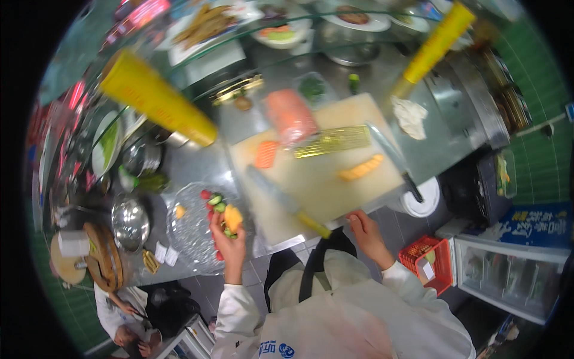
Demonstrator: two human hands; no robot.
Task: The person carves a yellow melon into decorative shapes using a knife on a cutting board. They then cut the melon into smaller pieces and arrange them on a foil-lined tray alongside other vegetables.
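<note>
My left hand (pixel 229 244) grips yellow-orange slices (pixel 233 218), probably fruit, over a clear textured platter (pixel 188 242). Cucumber slices (pixel 216 199) and red pieces (pixel 206 194) form a line along the platter, partly hidden by the hand. A single yellow piece (pixel 180 212) sits apart on its left side. At the front edge of the white cutting board (pixel 309 197), my right hand (pixel 367 233) has loosely curled fingers and nothing visible in it. On the board are a yellow-handled knife (pixel 287 199), more yellow-orange slices (pixel 361 168) and an orange salmon piece (pixel 266 154).
A large wrapped salmon block (pixel 291 114) and a gold strip (pixel 334 141) occupy the board's back. A black-handled knife (pixel 394 155) overhangs its right edge. Steel bowl (pixel 130 223) and round wooden boards (pixel 103 256) stand left. Another person (pixel 123 314) is at lower left.
</note>
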